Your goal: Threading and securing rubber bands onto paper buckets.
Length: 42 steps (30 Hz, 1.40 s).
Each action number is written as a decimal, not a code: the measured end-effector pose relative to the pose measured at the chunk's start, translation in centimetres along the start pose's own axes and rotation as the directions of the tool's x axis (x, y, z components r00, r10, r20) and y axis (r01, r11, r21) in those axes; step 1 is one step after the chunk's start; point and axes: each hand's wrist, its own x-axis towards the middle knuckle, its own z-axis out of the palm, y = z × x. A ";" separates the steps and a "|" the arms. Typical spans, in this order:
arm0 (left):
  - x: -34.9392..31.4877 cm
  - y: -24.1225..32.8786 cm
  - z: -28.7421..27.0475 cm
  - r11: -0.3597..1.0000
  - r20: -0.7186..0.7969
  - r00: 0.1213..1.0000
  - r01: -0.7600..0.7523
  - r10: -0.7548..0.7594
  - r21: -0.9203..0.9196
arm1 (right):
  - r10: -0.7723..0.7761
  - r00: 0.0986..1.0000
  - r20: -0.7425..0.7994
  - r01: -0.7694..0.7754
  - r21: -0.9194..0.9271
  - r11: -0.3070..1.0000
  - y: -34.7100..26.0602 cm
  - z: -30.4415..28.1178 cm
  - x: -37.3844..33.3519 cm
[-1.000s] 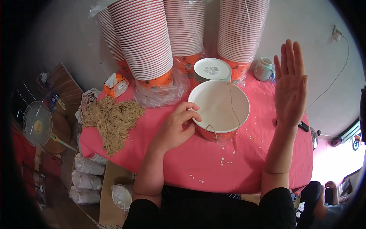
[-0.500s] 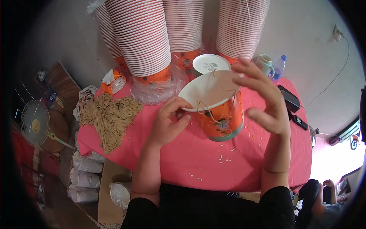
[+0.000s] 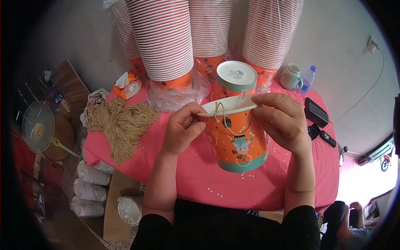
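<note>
An orange paper bucket [image 3: 228, 143] with a green bottom band, a white rim and a cartoon figure is held up over the pink table. My left hand [image 3: 180, 132] grips the left side of its rim, thumb outside and fingers at the inner edge. My right hand [image 3: 284, 123] pinches the right side of the rim; its fingers partly cover what is there. A thin tan cord [image 3: 222, 113] loops over the rim and droops across the bucket's front. Behind it, a similar bucket [image 3: 236, 74] stands upside down. A bundle of tan cords [image 3: 118, 129] lies to the left.
Tall stacks of nested buckets [image 3: 160, 41] in plastic line the back of the pink tablecloth [image 3: 200, 179]. Small white beads are scattered on it. A mug [image 3: 289, 77], a bottle [image 3: 308, 79] and black devices [image 3: 316, 112] stand at the right. Another person [image 3: 350, 223] sits at lower right.
The bucket has tipped upright, so its front faces me and less of its inside shows. My right hand has come from open beside the rim to pinching it. The view has shifted slightly.
</note>
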 end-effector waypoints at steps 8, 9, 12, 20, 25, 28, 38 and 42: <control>-0.1 -0.3 -0.9 0.988 -0.104 0.987 0.116 -0.126 -0.100 | 0.325 0.946 -0.004 -0.279 0.505 0.817 1.5 -0.4 -1.1; 0.0 -0.3 -1.0 0.978 -0.134 0.975 0.161 -0.178 -0.129 | 0.296 0.954 -0.046 -0.211 0.596 0.775 2.3 -0.3 -1.3; 0.4 -0.4 -0.9 0.969 -0.121 0.978 0.143 -0.170 -0.203 | 0.365 0.921 -0.133 -0.152 0.741 0.653 2.6 -0.4 -1.4; 1.0 -1.3 -1.8 0.896 -0.195 0.953 0.130 -0.231 -0.425 | 0.292 0.941 0.172 -0.334 0.616 0.714 2.9 -1.9 -1.6; 0.6 -1.5 -3.1 0.853 -0.129 0.952 0.183 -0.277 -0.488 | 0.263 0.946 0.189 -0.319 0.406 0.856 1.7 -1.9 -1.1; 1.2 -1.3 -1.9 0.886 -0.180 0.948 0.162 -0.262 -0.434 | 0.390 0.911 0.135 -0.410 0.395 0.822 1.6 -1.8 -1.5; 1.0 -2.5 -0.8 0.935 -0.269 0.938 0.124 -0.220 -0.332 | 0.847 0.500 -0.182 -0.672 0.536 0.512 9.8 -4.6 2.2; 1.1 -2.8 -0.3 0.927 -0.262 0.938 0.124 -0.226 -0.355 | 0.886 0.463 0.020 -0.767 0.510 0.389 13.9 -3.3 3.3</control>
